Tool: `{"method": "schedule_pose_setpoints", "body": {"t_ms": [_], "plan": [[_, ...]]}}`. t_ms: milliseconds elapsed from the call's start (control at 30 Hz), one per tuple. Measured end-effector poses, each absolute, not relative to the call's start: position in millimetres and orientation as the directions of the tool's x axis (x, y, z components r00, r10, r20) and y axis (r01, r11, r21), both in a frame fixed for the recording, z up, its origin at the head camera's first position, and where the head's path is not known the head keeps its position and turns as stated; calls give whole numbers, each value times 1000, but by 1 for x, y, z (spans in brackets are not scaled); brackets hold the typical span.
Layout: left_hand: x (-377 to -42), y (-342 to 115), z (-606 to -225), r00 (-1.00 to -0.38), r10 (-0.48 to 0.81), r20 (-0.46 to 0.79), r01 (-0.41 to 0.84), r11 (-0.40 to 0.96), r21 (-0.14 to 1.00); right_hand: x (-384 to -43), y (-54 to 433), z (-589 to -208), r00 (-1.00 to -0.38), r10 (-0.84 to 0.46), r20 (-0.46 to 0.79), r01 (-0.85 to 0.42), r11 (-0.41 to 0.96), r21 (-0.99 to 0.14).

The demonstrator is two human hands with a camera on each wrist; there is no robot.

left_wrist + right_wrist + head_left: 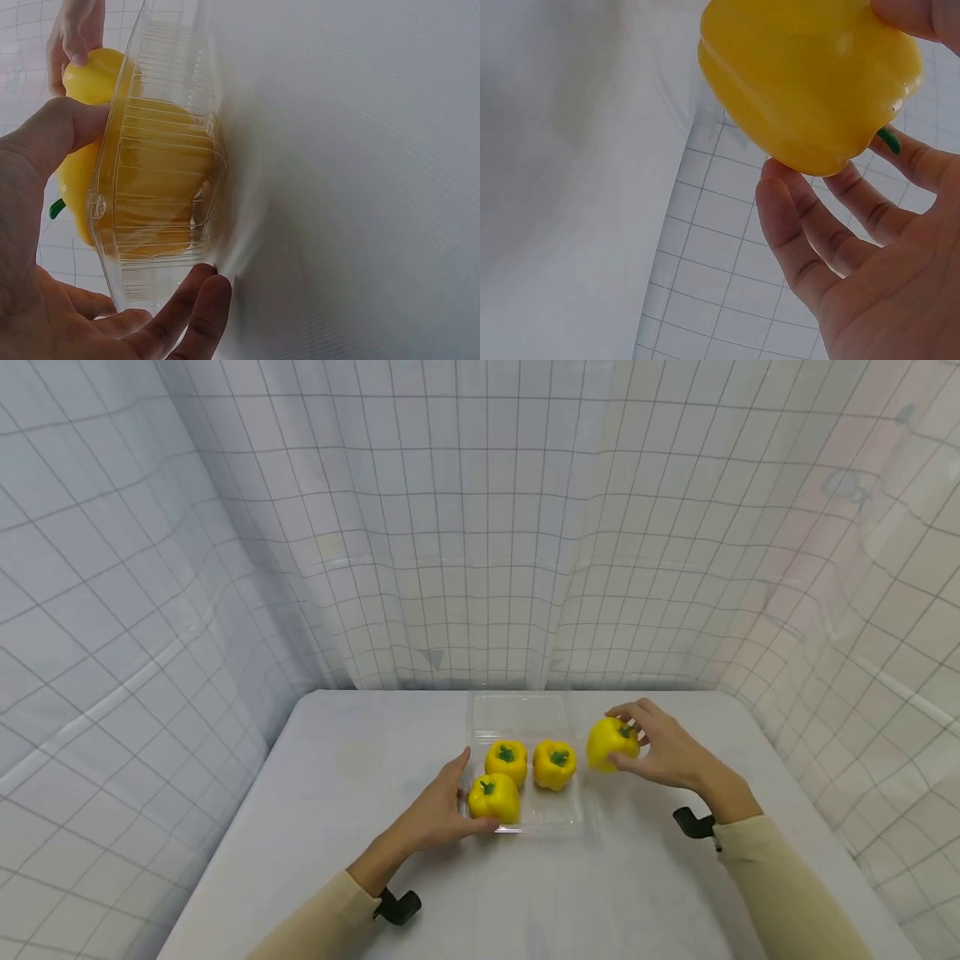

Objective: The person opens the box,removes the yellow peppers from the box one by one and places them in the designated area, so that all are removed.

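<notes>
A clear plastic clamshell box (551, 814) lies opened on the table, its lid (521, 714) folded back on the far side. Three yellow bell peppers with green stems sit in it: a front left pepper (495, 799), a back left pepper (506, 760) and a right pepper (554, 766). My left hand (442, 810) grips the box's near left corner, thumb at the front rim and fingers along the left side. Just right of the box, my right hand (660, 747) holds another yellow bell pepper (611, 743) raised, between thumb and fingers.
A white table (337, 793) bears the box. White sheets with a grid pattern (495, 527) hang behind it and on both sides. Each wrist wears a black strap mount, the left mount (397, 907) and the right mount (693, 822).
</notes>
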State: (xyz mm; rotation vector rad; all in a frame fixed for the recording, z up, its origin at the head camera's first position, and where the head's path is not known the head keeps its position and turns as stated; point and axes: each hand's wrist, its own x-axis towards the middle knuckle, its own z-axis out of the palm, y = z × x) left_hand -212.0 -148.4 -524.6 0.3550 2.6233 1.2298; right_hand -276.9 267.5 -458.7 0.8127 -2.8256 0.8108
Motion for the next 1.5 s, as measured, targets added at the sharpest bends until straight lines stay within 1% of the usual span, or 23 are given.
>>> {"method": "schedule_pose_setpoints", "body": {"t_ms": [200, 500, 733, 1167, 1367, 1500], "plan": [[-211, -148, -526, -946, 310, -97, 121, 614, 780, -280, 272, -466, -872, -445, 205, -488, 748, -450], [-212, -150, -524, -946, 310, -94, 129, 624, 770, -282, 274, -479, -891, -433, 138, -451, 808, -380], [-213, -150, -523, -947, 309, -92, 128, 622, 773, -284, 276, -487, -902, -419, 104, -426, 829, -362], [-212, -148, -527, -945, 309, -106, 112, 612, 783, -280, 277, -489, -901, -429, 64, -424, 841, -337], [-212, -147, -526, -947, 306, -100, 117, 616, 779, -280, 277, -487, -893, -444, 77, -443, 834, -328], [-213, -147, -526, -947, 302, -105, 111, 619, 777, -279, 277, -487, -894, -444, 62, -438, 837, -329]]}}
